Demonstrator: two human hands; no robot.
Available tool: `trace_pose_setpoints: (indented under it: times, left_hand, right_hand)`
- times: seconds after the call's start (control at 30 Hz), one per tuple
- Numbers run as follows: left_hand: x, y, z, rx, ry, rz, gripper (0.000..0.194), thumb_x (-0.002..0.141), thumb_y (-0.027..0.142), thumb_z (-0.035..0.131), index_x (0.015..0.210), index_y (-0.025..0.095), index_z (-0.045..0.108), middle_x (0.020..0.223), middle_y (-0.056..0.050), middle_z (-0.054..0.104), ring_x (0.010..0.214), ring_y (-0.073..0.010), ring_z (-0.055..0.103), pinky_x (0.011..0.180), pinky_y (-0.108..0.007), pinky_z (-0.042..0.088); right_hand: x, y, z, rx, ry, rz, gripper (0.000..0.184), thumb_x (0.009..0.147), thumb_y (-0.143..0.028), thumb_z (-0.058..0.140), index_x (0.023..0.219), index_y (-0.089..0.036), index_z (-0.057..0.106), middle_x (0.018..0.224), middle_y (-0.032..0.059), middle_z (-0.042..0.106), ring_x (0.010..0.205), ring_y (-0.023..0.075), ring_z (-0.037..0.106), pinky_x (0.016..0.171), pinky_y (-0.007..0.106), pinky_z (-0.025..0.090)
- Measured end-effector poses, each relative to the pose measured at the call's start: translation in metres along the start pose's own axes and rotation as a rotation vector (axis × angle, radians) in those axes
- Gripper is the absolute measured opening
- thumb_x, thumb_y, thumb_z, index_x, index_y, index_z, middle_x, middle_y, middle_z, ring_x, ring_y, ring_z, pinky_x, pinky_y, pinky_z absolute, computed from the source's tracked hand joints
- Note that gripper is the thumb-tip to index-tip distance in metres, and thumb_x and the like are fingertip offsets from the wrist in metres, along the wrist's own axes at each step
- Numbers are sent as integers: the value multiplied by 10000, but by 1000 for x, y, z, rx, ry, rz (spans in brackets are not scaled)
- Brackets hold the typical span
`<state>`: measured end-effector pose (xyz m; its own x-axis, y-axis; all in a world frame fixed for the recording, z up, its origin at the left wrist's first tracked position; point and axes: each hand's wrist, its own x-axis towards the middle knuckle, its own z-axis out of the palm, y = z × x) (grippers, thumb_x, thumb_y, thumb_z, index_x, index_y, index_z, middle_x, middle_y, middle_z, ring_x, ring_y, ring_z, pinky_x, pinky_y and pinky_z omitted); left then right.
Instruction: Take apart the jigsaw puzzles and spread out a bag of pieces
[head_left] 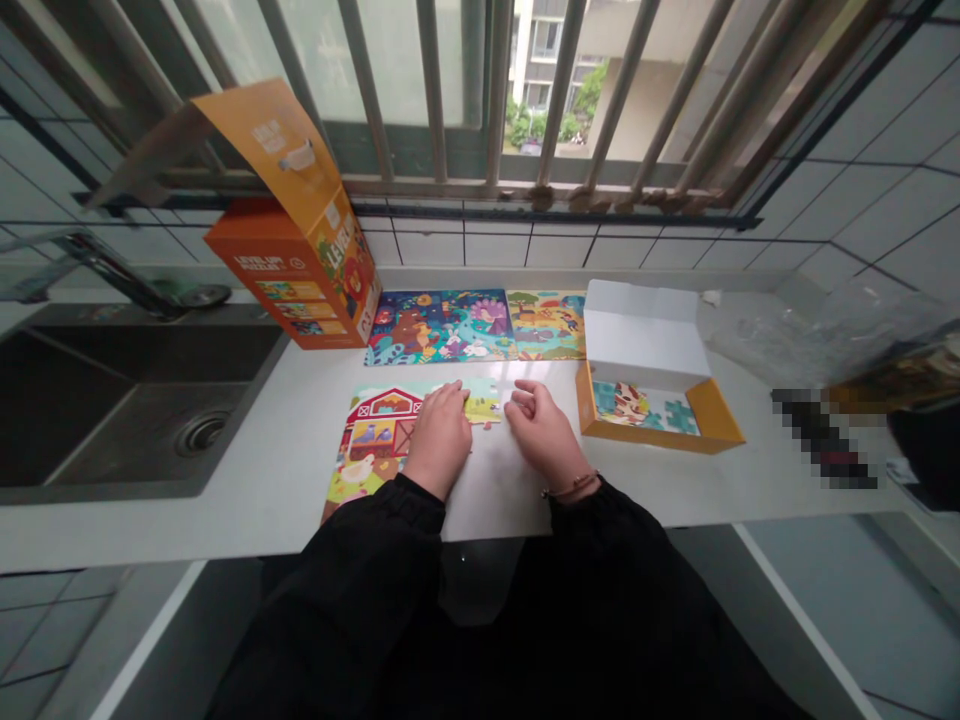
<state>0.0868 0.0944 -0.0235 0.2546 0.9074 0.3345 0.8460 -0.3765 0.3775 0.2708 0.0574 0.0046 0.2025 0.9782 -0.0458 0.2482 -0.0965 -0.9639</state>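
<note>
1. fingers of our left hand point(441, 438) lie together over the barn puzzle point(369, 440), left on the counter point(499, 500).
2. our right hand point(546, 437) curls just right; we cannot tell whether either clamps anything.
3. we judge it light, stiff card; pinch its edges.

Orange box point(296, 285), beyond and left of our left hand point(441, 440): on its side panel point(270, 268) we read "LEVEL UP! PUZZLES", on its adjoining panel point(346, 262) large "LEVEL", the raised flap's point(277, 140) lettering being too blurred.
</note>
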Motion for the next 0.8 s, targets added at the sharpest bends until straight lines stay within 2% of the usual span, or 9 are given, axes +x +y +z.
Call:
trace_pose_setpoints:
  times: [0.1, 0.27, 0.33, 0.43, 0.5, 0.57, 0.67, 0.73, 0.8]
  left_hand:
    - [0, -2, 3, -1, -3, 5, 428, 927, 41, 533, 1287, 116, 752, 1445, -174, 716, 1358, -313, 658, 1243, -502, 473]
    - [1, -3, 5, -3, -7, 3, 416, 938, 46, 537, 1286, 100, 759, 1441, -183, 718, 1361, -327, 655, 1241, -515, 466]
    - [1, -3, 5, -10, -3, -5, 409, 946, 54, 536, 1283, 104, 761, 1444, -181, 716, 1365, -328, 652, 1245, -518, 461]
    - [1, -3, 5, -25, -7, -9, 401, 957, 73, 540, 1291, 120, 755, 1450, -174, 713, 1377, -323, 643, 1250, -526, 455]
    - [0, -3, 4, -35, -13, -12, 396, 959, 85, 545, 1293, 135, 751, 1452, -168, 712, 1378, -320, 641, 1249, -535, 455]
    - [0, -3, 3, -41, -14, -16, 388, 962, 94, 550, 1292, 148, 749, 1456, -161, 711, 1378, -317, 639, 1248, -540, 455]
    - [-1, -1, 1, -42, -11, -7, 364, 981, 127, 558, 1292, 148, 745, 1457, -166, 707, 1380, -318, 636, 1250, -533, 453]
    - [-2, -1, -1, -48, -11, -2, 352, 987, 150, 569, 1292, 143, 745, 1457, -173, 704, 1381, -322, 634, 1249, -529, 453]
    - [-2, 0, -3, -59, -14, -2, 345, 988, 161, 576, 1287, 152, 749, 1460, -172, 702, 1384, -323, 631, 1247, -533, 453]
  right_hand:
    - [17, 7, 15, 39, -3, 73, 468, 898, -252, 647, 1362, -228, 590, 1265, 114, 790, 996, 202, 782, 900, 365, 625]
    - [27, 11, 18, 283, 51, 178, 413, 856, -310, 686, 1249, -238, 581, 1097, 58, 820, 805, 171, 733, 575, 241, 541]
    - [28, 10, 18, 421, 62, 185, 421, 827, -319, 727, 1209, -232, 572, 1114, 74, 816, 835, 172, 727, 571, 233, 542]
    - [27, 10, 20, 504, 40, 132, 415, 801, -309, 763, 1164, -223, 580, 1132, 89, 811, 915, 179, 739, 727, 276, 607]
    - [26, 11, 22, 494, 16, 88, 434, 794, -319, 783, 1167, -219, 584, 1155, 90, 802, 954, 183, 750, 842, 314, 619]
    - [25, 14, 24, 449, -11, 52, 478, 791, -347, 800, 1198, -221, 583, 1224, 89, 776, 958, 183, 758, 882, 333, 620]
    - [26, 17, 30, 338, -29, 21, 585, 799, -392, 806, 1299, -218, 558, 1316, 96, 715, 899, 172, 763, 819, 326, 632]
    - [27, 15, 35, 220, -15, 10, 631, 827, -408, 788, 1368, -199, 538, 1288, 99, 713, 826, 159, 757, 761, 314, 631]
    - [30, 12, 39, 76, -7, -2, 557, 869, -384, 754, 1359, -185, 580, 1207, 87, 744, 770, 151, 748, 736, 301, 622]
